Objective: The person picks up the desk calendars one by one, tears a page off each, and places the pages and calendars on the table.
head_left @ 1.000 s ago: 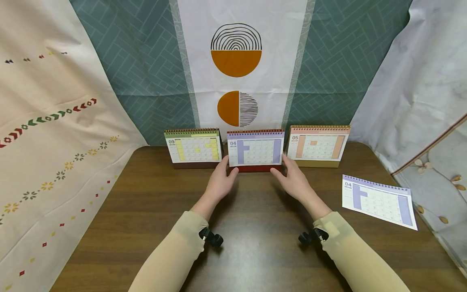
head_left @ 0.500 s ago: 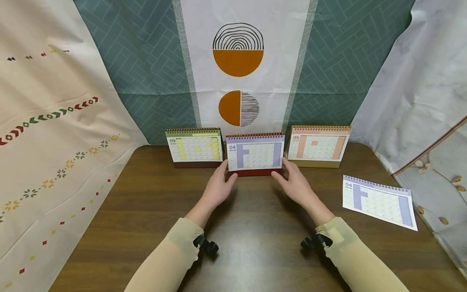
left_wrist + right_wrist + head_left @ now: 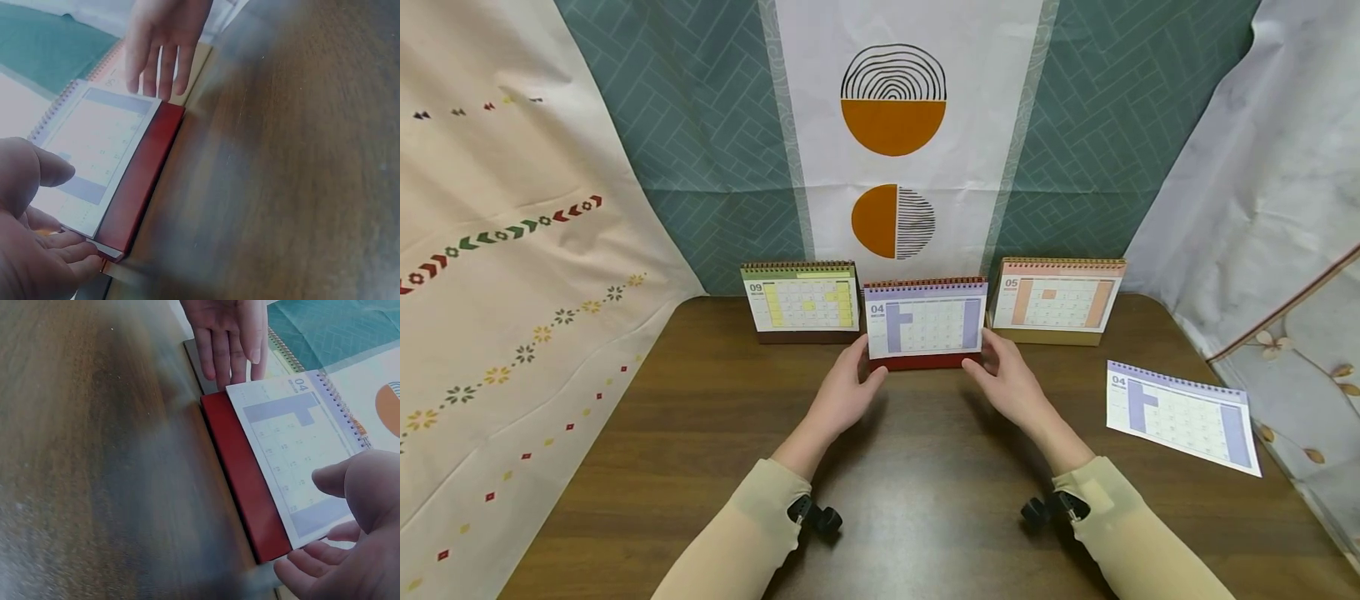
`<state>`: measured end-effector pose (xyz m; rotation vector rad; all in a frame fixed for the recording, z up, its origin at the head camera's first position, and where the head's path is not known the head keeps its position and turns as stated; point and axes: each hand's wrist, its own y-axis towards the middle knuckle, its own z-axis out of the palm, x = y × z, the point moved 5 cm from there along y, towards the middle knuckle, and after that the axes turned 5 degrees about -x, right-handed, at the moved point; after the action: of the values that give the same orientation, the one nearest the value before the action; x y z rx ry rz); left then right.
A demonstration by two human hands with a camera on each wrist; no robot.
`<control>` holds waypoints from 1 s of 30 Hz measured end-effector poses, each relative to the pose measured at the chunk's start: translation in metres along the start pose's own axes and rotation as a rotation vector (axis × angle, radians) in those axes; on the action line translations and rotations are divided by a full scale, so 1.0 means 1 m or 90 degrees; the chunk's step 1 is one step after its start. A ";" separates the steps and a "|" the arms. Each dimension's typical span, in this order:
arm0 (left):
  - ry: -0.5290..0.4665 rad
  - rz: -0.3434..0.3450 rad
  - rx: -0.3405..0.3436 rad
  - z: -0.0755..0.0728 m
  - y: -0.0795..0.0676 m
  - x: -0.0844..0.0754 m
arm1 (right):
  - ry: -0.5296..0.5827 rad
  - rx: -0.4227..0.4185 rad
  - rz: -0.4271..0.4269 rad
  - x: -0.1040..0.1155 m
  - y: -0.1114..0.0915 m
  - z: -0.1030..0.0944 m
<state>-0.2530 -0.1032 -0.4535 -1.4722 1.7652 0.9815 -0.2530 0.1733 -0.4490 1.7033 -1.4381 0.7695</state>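
The desk calendar [image 3: 934, 327] with a purple-and-white "04" page stands on its red base [image 3: 922, 362], centred between both hands. My left hand [image 3: 847, 390] has its fingers along the calendar's left side. In the left wrist view, that hand's thumb [image 3: 56, 169] is held in front of the page and the other fingers lie at the side edge. On the opposite side, my right hand [image 3: 1011, 382] touches the right edge with its fingers. Its thumb [image 3: 331, 480] shows before the page in the right wrist view. The hands face each other across the calendar, fingers loosely extended.
A green-and-yellow "09" calendar [image 3: 802, 300] stands left of the middle one, and an orange "05" calendar [image 3: 1060, 296] right of it. A loose purple "04" calendar sheet [image 3: 1183, 421] lies at the right of the wooden table [image 3: 917, 475]. Curtains hang behind.
The middle calendar has slid a little toward me, its front edge now ahead of the two neighbouring calendars. Both hands have drawn back with it. The loose sheet has stayed put.
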 end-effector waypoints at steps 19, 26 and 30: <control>-0.028 0.043 -0.006 -0.010 -0.015 -0.001 | 0.076 -0.047 0.001 0.002 -0.007 -0.002; -0.014 0.051 0.000 -0.011 -0.018 -0.001 | 0.043 -0.054 0.010 0.003 -0.007 -0.004; -0.006 0.054 -0.006 -0.013 -0.018 -0.004 | 0.010 -0.063 0.010 0.003 -0.008 -0.004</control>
<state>-0.2348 -0.1138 -0.4466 -1.4061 1.8304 1.0392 -0.2447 0.1755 -0.4461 1.6101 -1.4554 0.7077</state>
